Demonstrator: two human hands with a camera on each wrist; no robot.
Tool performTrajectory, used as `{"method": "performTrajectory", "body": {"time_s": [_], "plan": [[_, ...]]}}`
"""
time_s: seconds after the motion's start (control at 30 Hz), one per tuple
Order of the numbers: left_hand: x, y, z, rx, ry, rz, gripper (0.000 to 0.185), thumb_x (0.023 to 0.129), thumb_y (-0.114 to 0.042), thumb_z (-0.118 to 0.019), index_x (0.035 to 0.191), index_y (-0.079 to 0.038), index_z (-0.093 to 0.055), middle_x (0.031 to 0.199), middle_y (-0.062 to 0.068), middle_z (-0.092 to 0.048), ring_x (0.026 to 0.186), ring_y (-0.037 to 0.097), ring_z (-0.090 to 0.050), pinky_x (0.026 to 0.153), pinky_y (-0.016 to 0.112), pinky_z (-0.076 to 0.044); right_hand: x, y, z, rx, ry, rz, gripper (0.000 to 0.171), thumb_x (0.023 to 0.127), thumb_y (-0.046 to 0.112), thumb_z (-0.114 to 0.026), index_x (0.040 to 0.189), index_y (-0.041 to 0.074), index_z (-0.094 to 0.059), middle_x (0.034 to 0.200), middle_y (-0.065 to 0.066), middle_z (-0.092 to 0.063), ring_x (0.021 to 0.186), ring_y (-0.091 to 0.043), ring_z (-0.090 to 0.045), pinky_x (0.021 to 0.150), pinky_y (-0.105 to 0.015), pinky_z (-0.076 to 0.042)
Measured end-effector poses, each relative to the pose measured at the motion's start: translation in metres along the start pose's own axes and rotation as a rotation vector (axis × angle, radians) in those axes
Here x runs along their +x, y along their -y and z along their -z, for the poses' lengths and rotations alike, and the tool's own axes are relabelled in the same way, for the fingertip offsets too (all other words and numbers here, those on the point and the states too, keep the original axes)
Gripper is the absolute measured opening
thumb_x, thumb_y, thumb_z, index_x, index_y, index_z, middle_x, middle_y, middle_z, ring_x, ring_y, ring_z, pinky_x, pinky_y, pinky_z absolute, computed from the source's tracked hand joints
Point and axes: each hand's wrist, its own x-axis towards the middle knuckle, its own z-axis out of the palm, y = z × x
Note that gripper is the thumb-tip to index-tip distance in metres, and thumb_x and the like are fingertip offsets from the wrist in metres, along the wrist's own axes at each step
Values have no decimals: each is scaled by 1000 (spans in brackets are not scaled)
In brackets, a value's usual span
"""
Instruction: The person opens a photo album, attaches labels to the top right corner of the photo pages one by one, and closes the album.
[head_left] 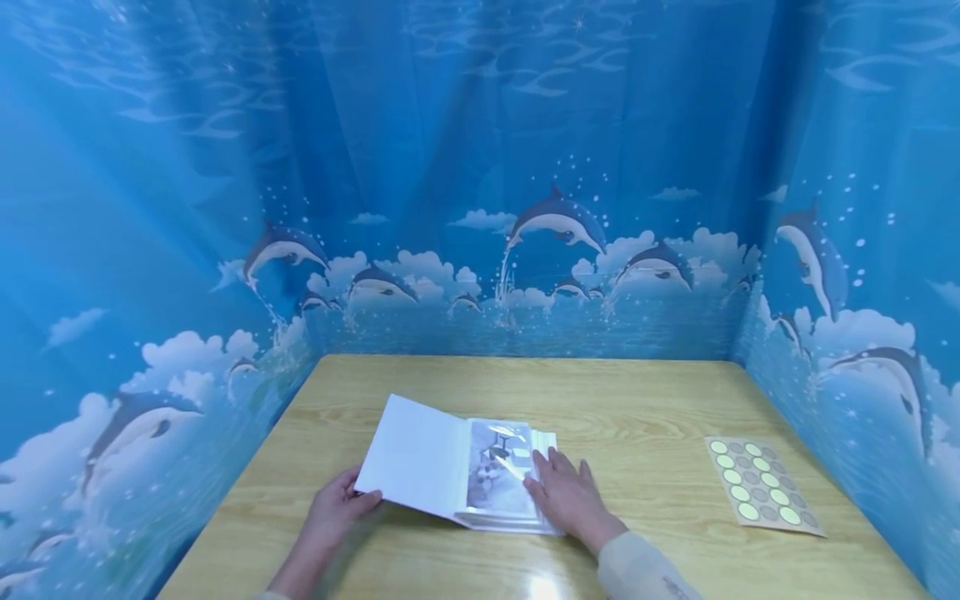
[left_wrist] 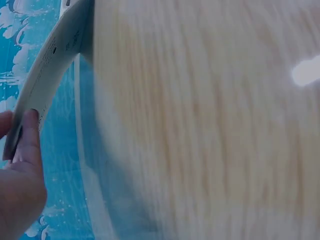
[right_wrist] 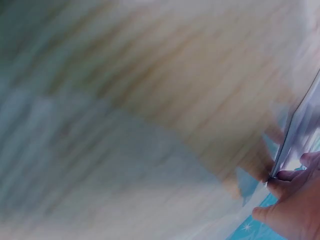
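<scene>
Photo album (head_left: 459, 471), left of the sticker sheet (head_left: 765, 483), seems light: stiff cover (head_left: 412, 458), slick bendy pages (head_left: 498, 492). Best held by the cover's edge, where the left hand (head_left: 335, 510) pinches; the right hand (head_left: 567, 497) rests extended on the pages.

The album (head_left: 448, 467) lies on the table (head_left: 637, 400) between the left hand (head_left: 337, 505) at its left edge and the right hand (head_left: 572, 498), seemingly on its right side, with a sticker sheet (head_left: 761, 485) farther right and a curtain (head_left: 450, 108) behind.
</scene>
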Motion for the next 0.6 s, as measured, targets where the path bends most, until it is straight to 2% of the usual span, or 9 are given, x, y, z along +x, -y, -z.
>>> {"method": "performTrajectory", "body": {"time_s": [0.13,0.2,0.33,0.6], "plan": [[-1,4,-5,55,-7,17,50,82,10,-71,125,23,-50,116,34,-63,105,37,-66,81,28,-57,0,-6,3,-6,4,-3,60,105,43,-41,151,3,-39,154,-25,-33,143,-43,-28,113,-70,-10],[0,6,-7,83,0,30,51,81,9,-72,124,24,-49,115,35,-63,107,41,-65,85,36,-57,0,-9,4,-13,7,-8,60,105,43,-41,151,4,-39,154,-25,-33,143,-43,-28,113,-70,-9],[1,8,-10,171,15,31,48,79,6,-75,120,22,-54,110,33,-66,103,40,-66,89,46,-55,-1,-14,5,-19,18,-24,61,105,45,-41,151,5,-38,155,-24,-32,144,-42,-26,114,-70,-7],[5,7,-16,365,63,32,47,77,-6,-80,114,16,-61,109,30,-67,102,41,-65,92,52,-51,-4,-26,9,-20,28,-55,64,104,49,-40,152,8,-37,156,-23,-31,145,-42,-24,113,-70,-4]]}}
